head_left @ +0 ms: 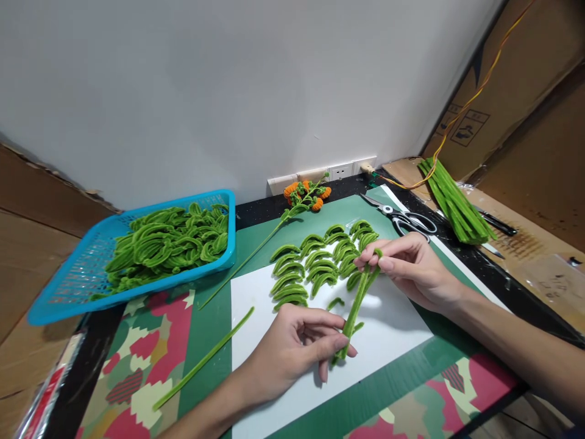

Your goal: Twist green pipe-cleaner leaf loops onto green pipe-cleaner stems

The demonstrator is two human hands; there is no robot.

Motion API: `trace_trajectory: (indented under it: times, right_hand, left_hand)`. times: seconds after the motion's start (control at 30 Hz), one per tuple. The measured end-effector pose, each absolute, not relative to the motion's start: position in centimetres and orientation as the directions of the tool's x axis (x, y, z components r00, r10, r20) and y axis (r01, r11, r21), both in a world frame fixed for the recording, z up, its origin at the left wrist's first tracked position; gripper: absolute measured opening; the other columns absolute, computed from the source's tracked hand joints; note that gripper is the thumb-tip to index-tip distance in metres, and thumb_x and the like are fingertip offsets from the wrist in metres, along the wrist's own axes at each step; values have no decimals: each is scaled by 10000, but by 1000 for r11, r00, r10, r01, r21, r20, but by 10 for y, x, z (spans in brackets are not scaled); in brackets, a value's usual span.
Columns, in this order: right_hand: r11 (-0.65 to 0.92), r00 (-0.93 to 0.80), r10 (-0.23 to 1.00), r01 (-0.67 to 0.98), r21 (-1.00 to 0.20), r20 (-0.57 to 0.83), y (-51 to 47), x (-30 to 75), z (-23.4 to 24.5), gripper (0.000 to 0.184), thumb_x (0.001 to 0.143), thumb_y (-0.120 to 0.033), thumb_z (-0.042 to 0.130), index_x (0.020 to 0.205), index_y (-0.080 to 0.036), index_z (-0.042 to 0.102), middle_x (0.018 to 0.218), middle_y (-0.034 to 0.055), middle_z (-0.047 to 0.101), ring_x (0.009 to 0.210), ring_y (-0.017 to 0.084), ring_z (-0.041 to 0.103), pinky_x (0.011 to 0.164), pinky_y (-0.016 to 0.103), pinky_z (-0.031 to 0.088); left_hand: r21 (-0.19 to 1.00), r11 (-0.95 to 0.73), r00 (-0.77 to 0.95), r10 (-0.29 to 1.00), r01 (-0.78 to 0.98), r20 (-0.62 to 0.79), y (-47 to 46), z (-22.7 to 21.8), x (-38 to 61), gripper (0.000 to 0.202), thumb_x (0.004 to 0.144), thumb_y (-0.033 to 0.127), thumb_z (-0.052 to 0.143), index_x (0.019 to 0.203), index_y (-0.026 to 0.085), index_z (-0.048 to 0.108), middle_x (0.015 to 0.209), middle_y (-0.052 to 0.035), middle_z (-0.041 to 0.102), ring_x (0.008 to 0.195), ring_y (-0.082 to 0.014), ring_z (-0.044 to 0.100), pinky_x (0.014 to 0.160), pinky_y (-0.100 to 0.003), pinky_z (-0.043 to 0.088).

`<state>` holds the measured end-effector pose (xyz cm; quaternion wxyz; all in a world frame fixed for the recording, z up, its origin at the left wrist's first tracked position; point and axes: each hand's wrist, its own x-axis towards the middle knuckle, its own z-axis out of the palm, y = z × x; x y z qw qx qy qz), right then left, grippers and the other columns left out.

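Note:
My left hand (299, 347) pinches the lower end of a folded green pipe cleaner (356, 305) above a white sheet (393, 329). My right hand (411, 265) grips the upper, looped end of the same pipe cleaner between thumb and fingers. Just behind it, several bent green pipe-cleaner leaves (320, 262) lie in rows on the sheet. One small green piece (336, 302) lies between the hands.
A blue basket (64, 292) full of green leaves stands at the left. A straight green pipe cleaner (203, 360) lies on the green mat (210, 317). A stem with orange flowers (307, 195), scissors (406, 219) and a bundle of green pipe cleaners (454, 204) lie behind.

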<state>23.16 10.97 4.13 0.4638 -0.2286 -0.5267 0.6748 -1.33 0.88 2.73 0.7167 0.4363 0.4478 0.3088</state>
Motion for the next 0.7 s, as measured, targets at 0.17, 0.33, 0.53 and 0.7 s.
trace_trajectory:
  times: [0.17,0.33,0.53,0.7]
  right_hand:
    - [-8,-475,856,-404,-915,203,109,232,41,5,886,-279,900,890,-279,898,1000,68,867,970,209,799,914,347,630]
    - [-25,-497,842,-425,-905,210,109,233,40,49,935,-277,855,941,-256,899,1065,67,864,1018,188,792,916,291,610]
    - [-63,-566,797,-428,-902,212,109,234,38,80,953,-306,846,994,-258,895,1101,68,857,1068,196,786,957,298,602]
    - [-131,-604,778,-427,-895,174,109,235,36,89,928,-311,877,993,-252,890,1080,64,855,1022,192,796,928,296,617]
  left_hand:
    - [906,423,407,829,-9,-383,8,31,-12,376,861,429,924,982,82,845,862,-188,866,482,-105,662,494,-202,550]
    - [922,380,398,835,81,-379,10,34,-10,319,874,391,905,901,80,842,833,-175,864,468,-90,647,486,-178,527]
    - [919,367,393,831,143,-393,12,37,-10,292,834,368,935,831,86,860,771,-145,849,460,-84,626,470,-165,479]
    - [903,414,395,815,116,-424,12,38,-9,283,784,352,971,798,89,868,753,-144,845,461,-96,624,468,-179,500]
